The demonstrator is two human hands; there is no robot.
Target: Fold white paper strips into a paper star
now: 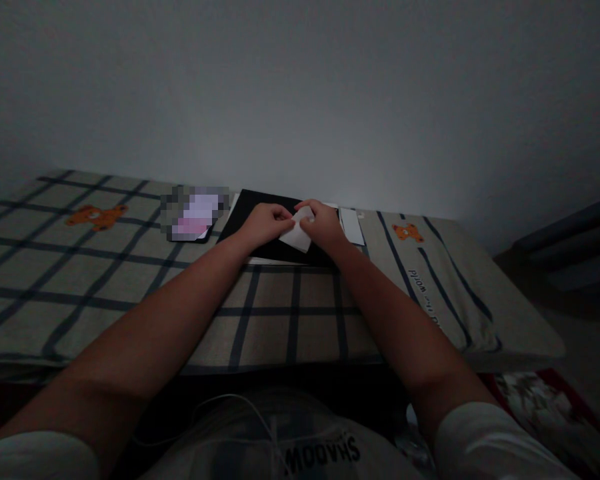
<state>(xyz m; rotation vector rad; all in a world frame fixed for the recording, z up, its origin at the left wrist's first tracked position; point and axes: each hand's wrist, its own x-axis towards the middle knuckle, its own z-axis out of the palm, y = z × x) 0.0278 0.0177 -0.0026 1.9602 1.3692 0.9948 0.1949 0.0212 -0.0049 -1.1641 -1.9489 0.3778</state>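
Observation:
Between both hands is a small piece of white paper (297, 239), tilted over a flat black sheet (245, 212). My left hand (264, 225) pinches the paper's left edge between thumb and fingers. My right hand (324, 223) grips its right side, the thumb lying on top of it. The black sheet lies on the checked tablecloth, with pale edges of something white showing under it. Just right of my right hand rests a white rectangular card or paper stack (351, 227).
A phone (196, 217) with a lit, partly blurred screen lies left of the black sheet. The checked tablecloth (290, 313) with bear prints covers the table, which stands against a grey wall (300, 100). A thin white cable (230, 396) hangs before my shirt.

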